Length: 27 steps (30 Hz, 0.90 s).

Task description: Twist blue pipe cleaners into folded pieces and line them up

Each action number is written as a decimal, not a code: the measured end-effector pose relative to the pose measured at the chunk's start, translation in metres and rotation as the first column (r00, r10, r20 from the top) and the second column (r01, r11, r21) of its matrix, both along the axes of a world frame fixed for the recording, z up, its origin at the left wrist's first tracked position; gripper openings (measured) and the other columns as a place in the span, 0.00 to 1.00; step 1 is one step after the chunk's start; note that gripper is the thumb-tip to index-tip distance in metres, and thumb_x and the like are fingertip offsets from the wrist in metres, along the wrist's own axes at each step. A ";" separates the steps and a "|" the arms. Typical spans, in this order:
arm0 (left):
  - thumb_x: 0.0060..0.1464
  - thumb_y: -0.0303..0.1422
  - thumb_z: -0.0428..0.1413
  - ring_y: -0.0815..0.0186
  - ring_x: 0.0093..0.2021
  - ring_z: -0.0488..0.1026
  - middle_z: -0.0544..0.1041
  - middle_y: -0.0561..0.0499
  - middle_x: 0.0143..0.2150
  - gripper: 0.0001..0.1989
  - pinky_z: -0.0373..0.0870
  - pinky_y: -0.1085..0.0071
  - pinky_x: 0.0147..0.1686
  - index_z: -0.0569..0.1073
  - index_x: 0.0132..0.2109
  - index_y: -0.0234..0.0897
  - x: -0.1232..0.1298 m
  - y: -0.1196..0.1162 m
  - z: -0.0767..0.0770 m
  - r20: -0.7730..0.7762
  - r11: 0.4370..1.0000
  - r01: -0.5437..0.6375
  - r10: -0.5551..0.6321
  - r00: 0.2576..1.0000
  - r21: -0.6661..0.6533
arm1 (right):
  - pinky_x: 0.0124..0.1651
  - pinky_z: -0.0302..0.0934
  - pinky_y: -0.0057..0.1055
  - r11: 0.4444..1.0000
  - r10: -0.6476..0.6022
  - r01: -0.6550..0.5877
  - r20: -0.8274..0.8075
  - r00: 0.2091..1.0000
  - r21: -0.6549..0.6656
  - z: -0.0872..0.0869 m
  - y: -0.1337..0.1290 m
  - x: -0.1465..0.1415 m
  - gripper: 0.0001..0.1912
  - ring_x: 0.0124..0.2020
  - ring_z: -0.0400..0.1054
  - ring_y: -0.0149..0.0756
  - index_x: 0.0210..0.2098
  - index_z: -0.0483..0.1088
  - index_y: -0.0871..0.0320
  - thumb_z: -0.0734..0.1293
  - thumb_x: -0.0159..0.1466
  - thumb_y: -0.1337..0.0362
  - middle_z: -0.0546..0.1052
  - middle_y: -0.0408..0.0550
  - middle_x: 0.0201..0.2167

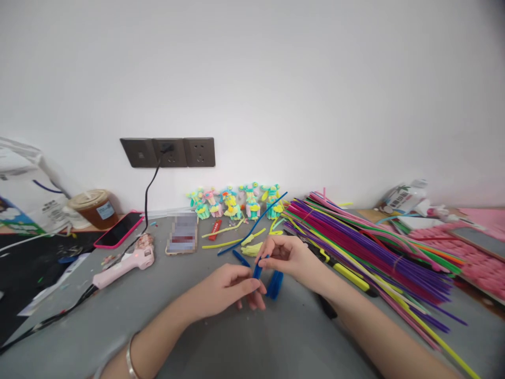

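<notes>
Between my two hands is a short blue pipe cleaner piece (pixel 257 270), which looks folded or doubled. My left hand (pixel 232 288) pinches its lower end between thumb and fingers. At its top end, the fingertips of my right hand (pixel 287 256) are closed on it. A small bundle of blue pipe cleaner pieces (pixel 275 286) lies on the grey table just below my right hand. Another short blue piece (pixel 240 258) rests behind my left hand. Farther back is a long blue pipe cleaner (pixel 254 223), beside a clump of pale yellow pieces (pixel 252 249).
Several pastel pipe cleaner figures (pixel 232 202) stand along the wall. Bundled coloured pipe cleaners (pixel 366 247) and a yellow-black utility knife (pixel 351 276) lie to the right. To the left are a phone (pixel 182 234), a pink corded glue gun (pixel 126 263) and a drink cup (pixel 94 208).
</notes>
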<state>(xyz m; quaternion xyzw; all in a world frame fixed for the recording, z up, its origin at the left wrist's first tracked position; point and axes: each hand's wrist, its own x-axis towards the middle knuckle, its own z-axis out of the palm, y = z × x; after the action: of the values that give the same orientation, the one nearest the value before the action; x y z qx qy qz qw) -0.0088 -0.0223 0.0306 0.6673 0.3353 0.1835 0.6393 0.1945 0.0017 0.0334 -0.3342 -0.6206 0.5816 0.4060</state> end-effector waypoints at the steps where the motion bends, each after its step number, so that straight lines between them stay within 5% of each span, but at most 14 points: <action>1: 0.62 0.44 0.48 0.68 0.32 0.75 0.81 0.45 0.33 0.19 0.66 0.76 0.30 0.73 0.37 0.33 0.001 -0.001 0.000 -0.029 0.999 -0.008 0.010 1.000 0.045 | 0.34 0.67 0.27 1.000 -0.016 0.016 0.001 1.000 0.001 0.000 0.000 -0.001 0.13 0.29 0.72 0.30 0.24 0.68 0.59 0.76 0.52 0.62 0.77 0.44 0.27; 11: 0.66 0.39 0.39 0.68 0.27 0.72 0.81 0.48 0.26 0.25 0.67 0.77 0.34 0.71 0.26 0.36 0.004 -0.007 0.006 -0.214 0.942 0.058 0.015 0.977 0.329 | 0.32 0.66 0.26 0.996 -0.069 0.069 0.002 0.998 -0.058 -0.002 -0.002 -0.006 0.17 0.26 0.70 0.28 0.24 0.66 0.59 0.77 0.49 0.59 0.76 0.42 0.25; 27: 0.65 0.39 0.42 0.68 0.27 0.74 0.81 0.49 0.24 0.24 0.66 0.77 0.32 0.73 0.26 0.35 0.001 -0.003 0.002 -0.185 0.921 -0.025 0.105 0.977 0.390 | 0.33 0.68 0.28 0.989 -0.091 0.085 -0.042 0.995 -0.118 -0.001 0.002 -0.002 0.16 0.27 0.72 0.29 0.25 0.67 0.59 0.77 0.50 0.59 0.78 0.43 0.29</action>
<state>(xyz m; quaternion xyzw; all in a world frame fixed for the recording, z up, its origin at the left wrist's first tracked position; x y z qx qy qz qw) -0.0074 -0.0249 0.0326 0.7834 0.3781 0.1983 0.4517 0.1927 0.0038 0.0329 -0.3703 -0.5605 0.6061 0.4258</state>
